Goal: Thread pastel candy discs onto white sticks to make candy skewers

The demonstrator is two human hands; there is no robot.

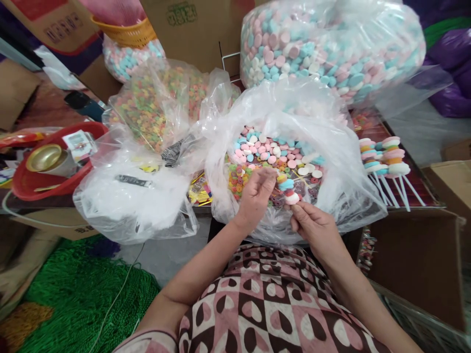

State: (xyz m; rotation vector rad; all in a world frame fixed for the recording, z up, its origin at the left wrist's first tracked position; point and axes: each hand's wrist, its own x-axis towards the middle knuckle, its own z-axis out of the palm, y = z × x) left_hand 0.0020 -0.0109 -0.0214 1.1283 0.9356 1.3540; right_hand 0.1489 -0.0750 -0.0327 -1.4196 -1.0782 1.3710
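Note:
A candy skewer [286, 185] with yellow, blue, red and white sweets is held tilted over the open plastic bag. Its lower end is in my right hand [312, 219], whose thumb and fingers are closed just under the white sweet. At the upper end, my left hand [258, 191] is pinched close to the yellow sweet; what lies between its fingertips is too small to make out. Beneath both hands, the open bag [349, 186] contains pink, blue and white candy discs [270, 147] and colourful ring gummies [235, 179].
Finished-looking candy skewers [390, 157] lie at the table's right end. Behind stands a big bag of candy discs [331, 49]. Leftward are a bag of ring gummies [158, 108], a white plastic bag [136, 206] and a red basin [22, 176]. An open cardboard box [415, 264] sits lower right.

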